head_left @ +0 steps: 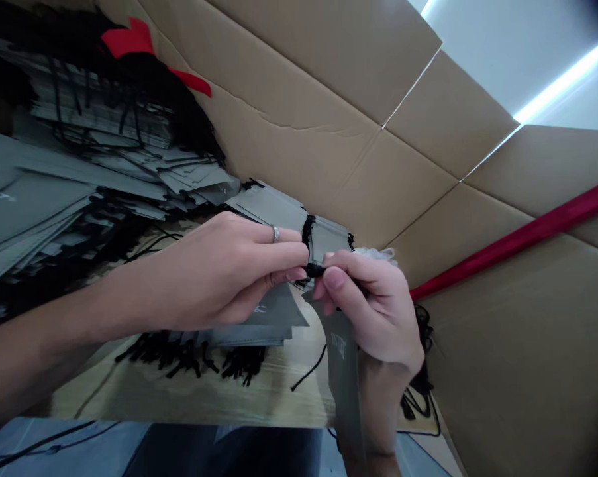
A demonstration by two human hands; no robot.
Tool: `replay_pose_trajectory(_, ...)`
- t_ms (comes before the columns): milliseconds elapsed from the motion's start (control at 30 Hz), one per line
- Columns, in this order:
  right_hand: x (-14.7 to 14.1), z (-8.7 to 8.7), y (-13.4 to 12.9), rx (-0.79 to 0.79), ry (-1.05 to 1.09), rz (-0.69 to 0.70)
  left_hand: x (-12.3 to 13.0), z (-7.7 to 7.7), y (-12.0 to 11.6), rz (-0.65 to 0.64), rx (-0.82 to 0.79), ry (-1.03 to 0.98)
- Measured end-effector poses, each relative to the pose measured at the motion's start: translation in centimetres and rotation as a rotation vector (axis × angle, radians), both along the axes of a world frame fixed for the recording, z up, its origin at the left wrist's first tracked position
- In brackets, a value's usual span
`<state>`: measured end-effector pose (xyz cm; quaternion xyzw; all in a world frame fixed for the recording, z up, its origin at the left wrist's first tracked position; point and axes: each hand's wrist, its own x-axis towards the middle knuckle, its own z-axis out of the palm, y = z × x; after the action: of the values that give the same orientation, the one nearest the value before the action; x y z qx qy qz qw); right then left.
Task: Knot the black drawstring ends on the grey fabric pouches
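The left hand (pixel 244 265) and the right hand (pixel 371 298) meet above the wooden counter (pixel 279 401), fingertips pinching a short black cord (pixel 314 270) between them. A gray printed pouch (pixel 341 348) hangs beneath the right hand, in front of its wrist. Black-corded gray pouches (pixel 259 331) lie under the left hand, and large heaps of more (pixel 104 152) fill the left side, red fabric (pixel 130 40) on top. Cardboard (pixel 303 112) rises behind, a dark-red strap (pixel 517 238) crossing it at right.

bright light glares at the upper right; the left side is dim, bottom corners shadowed, fine detail slightly soft.
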<state>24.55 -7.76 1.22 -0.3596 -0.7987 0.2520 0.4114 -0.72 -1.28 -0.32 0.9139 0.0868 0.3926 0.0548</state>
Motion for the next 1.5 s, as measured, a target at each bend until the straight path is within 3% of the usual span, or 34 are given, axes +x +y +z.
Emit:
replay_pose_trajectory(233, -0.9, -0.8, 0.5, -0.156, 0.295, 0.219, -0.4, 0.8, -0.3, -0.122, -0.095, -0.065)
replay_pose_trajectory(333, -1.4, -1.2, 0.7, -0.177, 0.423, 0.231, -0.6, 1.1, -0.2, -0.143, -0.123, -0.115)
replay_pose_trajectory(433, -1.3, -1.3, 0.6, -0.198, 0.392, 0.176, -0.6, 1.1, 0.0, -0.100, -0.092, -0.125)
replay_pose_trajectory(700, -0.9, -0.7, 0.1, -0.085, 0.193, 0.003, -0.4, -0.2, 0.3, 0.122, 0.229, -0.147)
replay_pose_trajectory(933, -2.5, -1.0, 0.6, 0.098, 0.189, -0.139, 0.5, -0.9, 0.1, 0.166, 0.330, -0.132)
replay_pose_trajectory(1067, -2.7, -1.3, 0.5, 0.076, 0.299, -0.119, 0.6, -0.7, 0.1, 0.104, 0.213, -0.174)
replay_pose_trajectory(1333, -3.5, -1.9, 0.5, -0.212, 0.610, 0.088, 0.8, -0.1, -0.7, -0.146, -0.265, -0.215)
replay_pose_trajectory(1500, -4.0, -1.9, 0.6, -0.255, 0.625, 0.073, 0.8, -0.1, -0.4, -0.218, -0.329, -0.219)
